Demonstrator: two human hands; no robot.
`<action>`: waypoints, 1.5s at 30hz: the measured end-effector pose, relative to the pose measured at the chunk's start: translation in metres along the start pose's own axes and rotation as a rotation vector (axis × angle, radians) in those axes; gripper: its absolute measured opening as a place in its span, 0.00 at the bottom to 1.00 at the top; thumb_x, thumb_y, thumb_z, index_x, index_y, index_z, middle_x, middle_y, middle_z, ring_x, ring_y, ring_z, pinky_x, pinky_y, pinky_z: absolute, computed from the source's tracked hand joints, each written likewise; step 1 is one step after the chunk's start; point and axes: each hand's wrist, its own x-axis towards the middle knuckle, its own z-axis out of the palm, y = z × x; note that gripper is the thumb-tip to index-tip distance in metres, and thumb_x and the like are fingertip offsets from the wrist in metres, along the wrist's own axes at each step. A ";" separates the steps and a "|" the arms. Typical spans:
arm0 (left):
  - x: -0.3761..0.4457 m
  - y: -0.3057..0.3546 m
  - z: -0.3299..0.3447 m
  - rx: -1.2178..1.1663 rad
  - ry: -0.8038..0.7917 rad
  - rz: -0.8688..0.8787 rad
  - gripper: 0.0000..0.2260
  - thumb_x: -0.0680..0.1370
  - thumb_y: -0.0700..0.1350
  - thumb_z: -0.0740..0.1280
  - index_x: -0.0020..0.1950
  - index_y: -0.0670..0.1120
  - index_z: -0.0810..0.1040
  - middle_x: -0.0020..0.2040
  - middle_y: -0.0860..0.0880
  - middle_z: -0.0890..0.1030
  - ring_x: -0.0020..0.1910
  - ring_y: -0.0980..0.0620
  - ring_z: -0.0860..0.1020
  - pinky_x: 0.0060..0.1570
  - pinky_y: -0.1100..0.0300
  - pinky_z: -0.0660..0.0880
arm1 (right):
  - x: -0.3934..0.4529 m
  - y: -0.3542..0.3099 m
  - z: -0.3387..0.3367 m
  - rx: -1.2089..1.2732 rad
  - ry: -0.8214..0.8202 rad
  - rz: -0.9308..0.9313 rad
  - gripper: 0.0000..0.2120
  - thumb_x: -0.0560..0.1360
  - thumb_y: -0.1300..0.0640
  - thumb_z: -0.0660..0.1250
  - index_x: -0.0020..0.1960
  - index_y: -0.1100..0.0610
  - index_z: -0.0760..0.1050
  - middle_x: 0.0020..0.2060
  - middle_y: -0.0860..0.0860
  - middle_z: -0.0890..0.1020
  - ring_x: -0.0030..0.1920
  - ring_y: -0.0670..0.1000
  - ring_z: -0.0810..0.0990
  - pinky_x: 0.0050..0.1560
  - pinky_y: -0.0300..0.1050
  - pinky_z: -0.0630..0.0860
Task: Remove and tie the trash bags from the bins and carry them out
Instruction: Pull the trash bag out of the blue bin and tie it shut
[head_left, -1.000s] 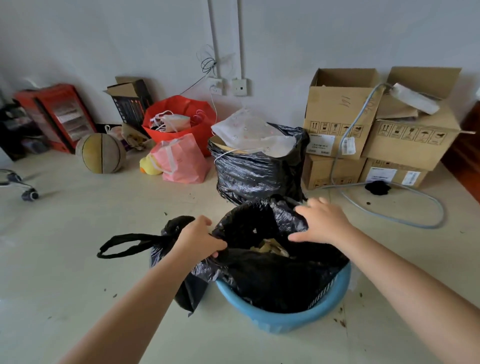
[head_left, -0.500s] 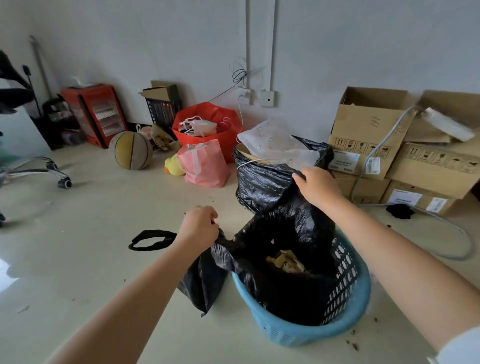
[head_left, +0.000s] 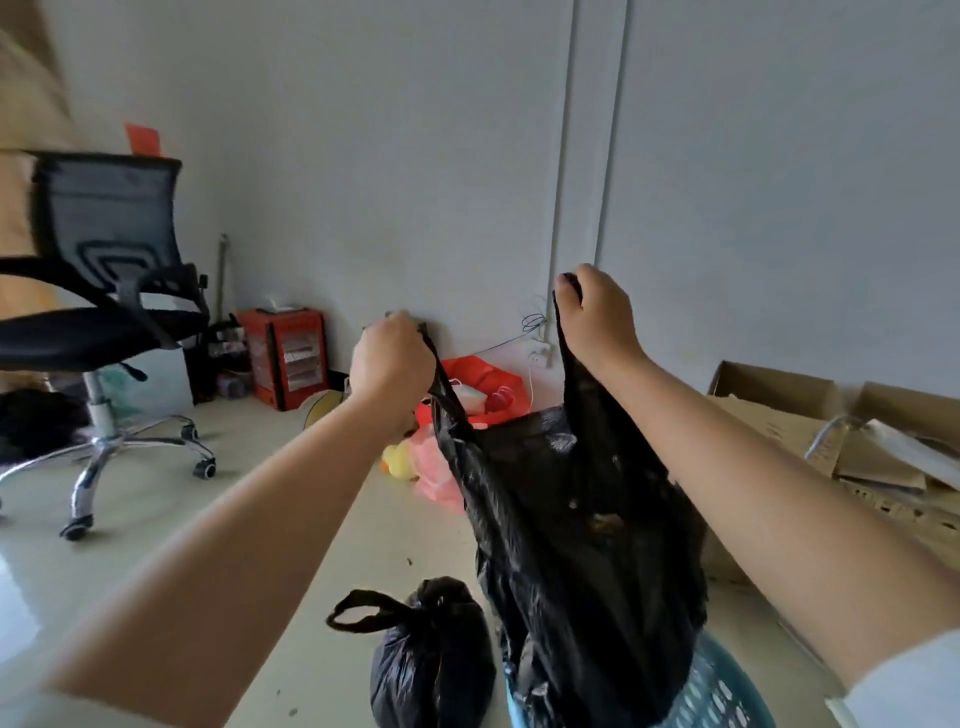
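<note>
While both hands are raised in front of the wall (head_left: 415, 156), each grips one handle of the black trash bag (head_left: 587, 530): the left hand (head_left: 392, 364) is fisted round the left handle, and the right hand (head_left: 597, 312) pinches the right handle between thumb and curled fingers. The hands are held apart, so the bag's mouth is stretched open between them. The bag hangs down from the handles, and its lower end lies within the blue bin (head_left: 727, 691), a perforated plastic basket at the bottom edge of the view; whether the bag's base touches the bin's bottom cannot be told.

Just left of the bin, a second black bag (head_left: 431, 660) sits on the floor (head_left: 182, 545) with its top knotted and one handle loop lying out to the left.

Behind the lifted bag, near the wall, stand a red bag (head_left: 483, 379), a pink bag (head_left: 436, 467) and a yellow toy (head_left: 397, 460). Part of a ball (head_left: 324, 405) shows behind the left forearm. A red cabinet (head_left: 285, 353) stands against the wall further left, and a black office chair (head_left: 104, 291) on a chrome wheeled base occupies the left side. Open cardboard boxes (head_left: 857, 431) lie to the right, beyond the right forearm. A socket (head_left: 540, 356) with a coiled wire is fixed on the wall between the hands.
</note>
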 end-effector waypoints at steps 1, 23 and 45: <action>0.010 -0.001 -0.016 -0.044 0.041 0.004 0.11 0.76 0.36 0.56 0.55 0.37 0.74 0.53 0.36 0.79 0.52 0.37 0.76 0.44 0.53 0.71 | 0.009 -0.018 0.000 0.003 -0.006 -0.033 0.20 0.79 0.60 0.56 0.29 0.56 0.56 0.27 0.49 0.63 0.37 0.53 0.65 0.33 0.42 0.50; -0.009 -0.322 -0.090 -0.394 -0.013 -0.179 0.13 0.75 0.34 0.58 0.37 0.50 0.72 0.32 0.51 0.76 0.29 0.53 0.74 0.25 0.71 0.67 | -0.151 -0.156 0.270 0.393 -0.545 0.199 0.11 0.79 0.60 0.54 0.41 0.61 0.70 0.41 0.57 0.82 0.36 0.45 0.78 0.39 0.30 0.71; -0.146 -0.486 -0.090 -0.327 -0.142 -0.615 0.44 0.69 0.32 0.71 0.75 0.51 0.49 0.57 0.47 0.71 0.58 0.52 0.70 0.59 0.68 0.64 | -0.250 -0.088 0.408 0.483 -1.619 0.115 0.51 0.67 0.54 0.74 0.74 0.45 0.39 0.76 0.45 0.50 0.76 0.48 0.48 0.72 0.47 0.53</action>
